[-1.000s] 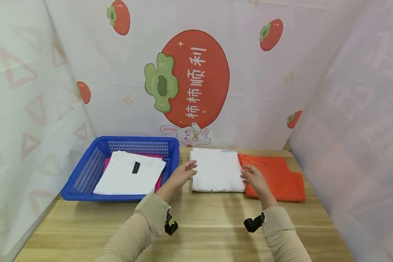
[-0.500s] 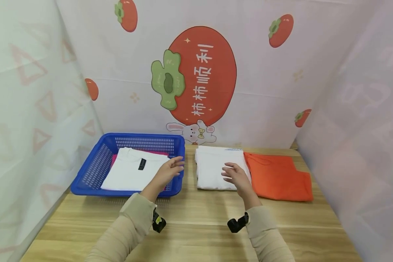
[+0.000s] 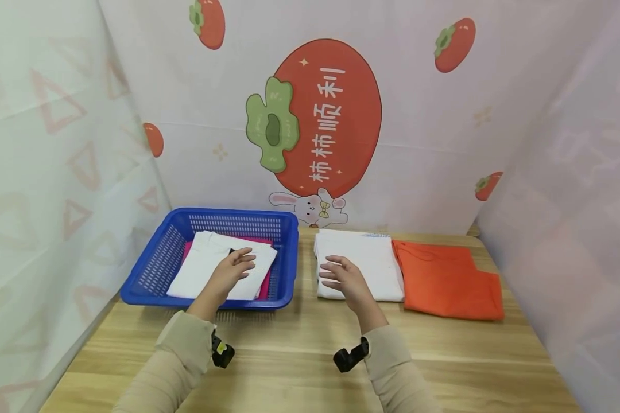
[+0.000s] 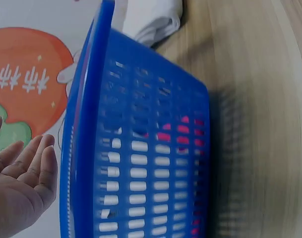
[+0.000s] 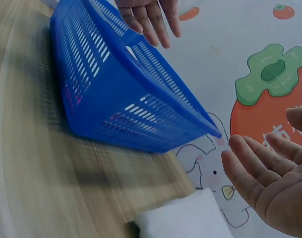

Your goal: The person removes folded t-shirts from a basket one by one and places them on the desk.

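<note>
My left hand hovers over the blue basket, its fingers loosely bent and holding nothing. Beneath it in the basket lies a folded white shirt with a dark label, which my fingers partly cover. A pink garment shows under that shirt. My right hand is above the left part of the folded white garment on the table, fingers relaxed and nothing in them. Beside that garment, on its right, lies a folded orange garment. In the right wrist view my right hand has its fingers extended.
The wooden table has a printed cloth backdrop behind it and pale cloth walls at both sides. The basket stands at the table's left, with a narrow gap to the folded white garment.
Both hands have moved left, the left one from the white garment's edge to over the basket, the right one from the orange garment's edge to the white garment. The view has shifted slightly.
</note>
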`<action>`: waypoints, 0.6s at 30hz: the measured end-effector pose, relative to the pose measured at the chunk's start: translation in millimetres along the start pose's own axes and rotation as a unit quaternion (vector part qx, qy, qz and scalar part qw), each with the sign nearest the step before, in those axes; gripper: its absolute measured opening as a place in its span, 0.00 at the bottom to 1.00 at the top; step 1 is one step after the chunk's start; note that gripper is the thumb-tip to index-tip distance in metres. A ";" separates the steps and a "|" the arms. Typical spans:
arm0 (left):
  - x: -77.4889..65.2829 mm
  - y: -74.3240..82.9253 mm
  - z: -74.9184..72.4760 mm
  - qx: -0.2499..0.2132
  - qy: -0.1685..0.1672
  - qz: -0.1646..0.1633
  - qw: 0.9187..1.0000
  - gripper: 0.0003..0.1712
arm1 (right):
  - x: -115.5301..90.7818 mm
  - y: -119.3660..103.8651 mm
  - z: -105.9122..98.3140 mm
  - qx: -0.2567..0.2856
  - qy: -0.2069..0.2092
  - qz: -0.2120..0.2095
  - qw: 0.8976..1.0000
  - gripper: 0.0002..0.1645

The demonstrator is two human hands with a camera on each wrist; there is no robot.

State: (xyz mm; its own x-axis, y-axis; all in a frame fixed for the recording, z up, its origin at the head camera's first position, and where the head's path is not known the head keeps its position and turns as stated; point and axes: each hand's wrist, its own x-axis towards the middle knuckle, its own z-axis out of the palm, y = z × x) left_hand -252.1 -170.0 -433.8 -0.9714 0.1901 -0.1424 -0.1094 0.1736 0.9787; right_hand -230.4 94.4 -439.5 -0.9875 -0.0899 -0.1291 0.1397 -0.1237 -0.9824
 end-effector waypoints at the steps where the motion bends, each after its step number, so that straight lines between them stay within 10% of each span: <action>1: -0.3 -1.5 -3.3 0.002 0.003 -0.002 1.000 0.28 | 0.6 -0.3 3.6 0.004 -0.010 0.002 1.000 0.23; 18: -5.4 -21.6 -53.0 0.060 0.052 -0.029 0.996 0.27 | 15.4 8.6 63.3 -0.004 -0.123 0.037 0.992 0.24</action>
State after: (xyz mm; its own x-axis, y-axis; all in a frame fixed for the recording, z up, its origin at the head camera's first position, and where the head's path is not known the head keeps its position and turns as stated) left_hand -255.7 -226.0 -446.3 -0.9815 0.0758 -0.1756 -0.1459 0.2968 0.9437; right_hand -239.8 29.3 -441.4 -0.9267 -0.3371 -0.1659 0.2104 -0.0998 -0.9725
